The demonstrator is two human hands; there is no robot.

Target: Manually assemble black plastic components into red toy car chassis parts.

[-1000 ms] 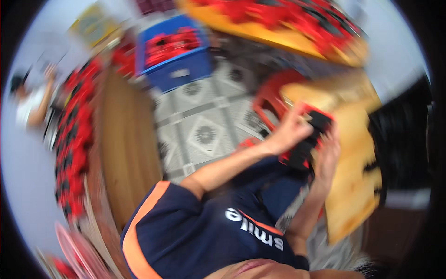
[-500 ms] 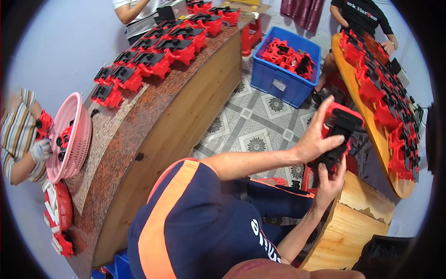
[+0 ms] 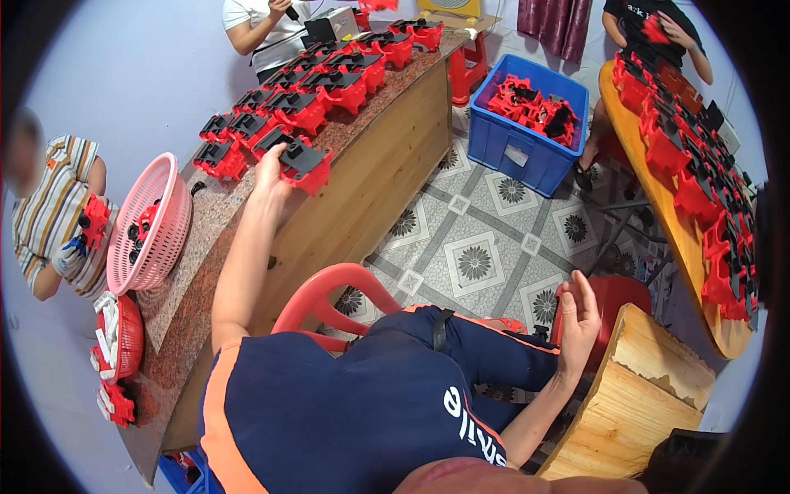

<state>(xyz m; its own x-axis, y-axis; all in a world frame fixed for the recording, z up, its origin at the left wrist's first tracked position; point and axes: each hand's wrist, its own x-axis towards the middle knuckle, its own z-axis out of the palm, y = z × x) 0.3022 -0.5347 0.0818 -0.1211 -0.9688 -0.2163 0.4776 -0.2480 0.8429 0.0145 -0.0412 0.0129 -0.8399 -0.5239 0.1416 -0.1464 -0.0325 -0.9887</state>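
Observation:
My left hand [image 3: 272, 171] is stretched out to the left and closed on the near edge of a red-and-black plastic assembly [image 3: 306, 169]. It holds this piece by the counter's edge, beside rows of similar red-and-black assemblies [image 3: 295, 105]. Whether its underside touches the counter I cannot tell. My right hand [image 3: 579, 319] is at my right knee, holding nothing, with its fingers apart. The wooden table [image 3: 629, 395] stands just to the right of that hand.
A pink basket [image 3: 169, 222] and a red basket [image 3: 130, 337] stand on the stone-topped counter [image 3: 222, 214]. A blue crate [image 3: 510, 156] of red parts is on the floor. More assemblies line the orange table [image 3: 658, 193]. Co-workers are at the left and back. A red chair [image 3: 317, 300] is beside me.
My left hand has carried the assembly from in front of me on the right over to the counter. My right hand has let go and dropped lower. The view has shifted slightly.

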